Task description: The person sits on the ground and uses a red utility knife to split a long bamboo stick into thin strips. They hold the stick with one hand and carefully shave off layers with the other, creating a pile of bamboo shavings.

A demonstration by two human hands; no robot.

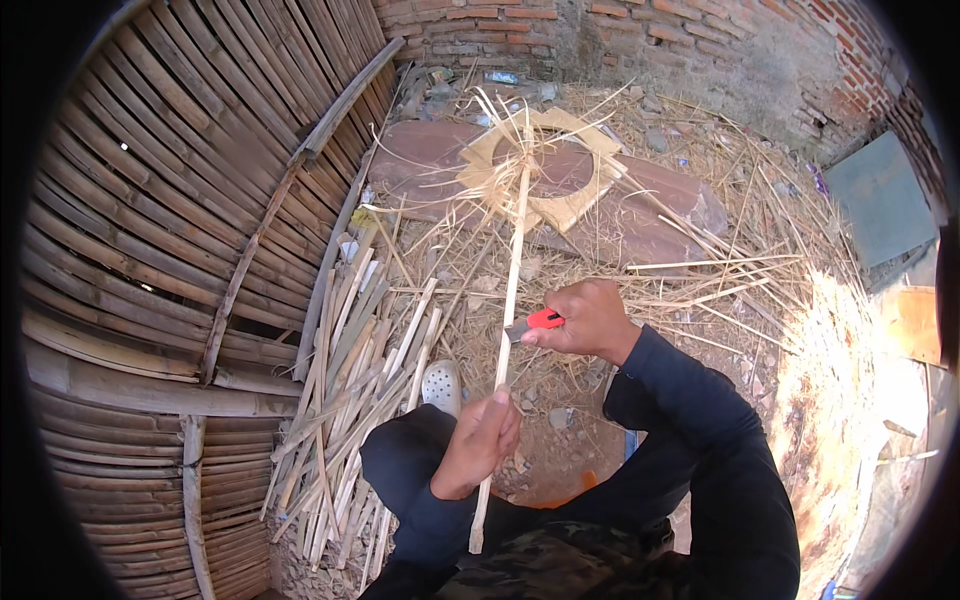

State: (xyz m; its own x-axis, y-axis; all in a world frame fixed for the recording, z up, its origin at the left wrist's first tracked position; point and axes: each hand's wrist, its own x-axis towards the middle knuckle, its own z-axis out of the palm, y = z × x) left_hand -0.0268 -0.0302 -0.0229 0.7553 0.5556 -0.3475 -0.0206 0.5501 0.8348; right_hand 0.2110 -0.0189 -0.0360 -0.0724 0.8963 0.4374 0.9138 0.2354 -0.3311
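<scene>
A long pale bamboo strip [516,255] runs from my lap up to a frayed bunch of thin shavings at its far end. My left hand [481,440] is wrapped round its lower part. Above that, my right hand [588,322] grips a red utility knife [545,319]. The knife's blade [516,330] lies against the strip's right side. Curled shavings [500,178] spread from the strip's far end, over a flat ring-shaped board [583,205] with a large round hole.
Split bamboo sticks [345,400] are heaped at my left, beside a bamboo slat wall [170,200]. A brown sheet [425,150] lies under the ring board. Shavings and sticks [760,200] litter the ground towards the brick wall [660,45]. My shoe [441,386] stands by the heap.
</scene>
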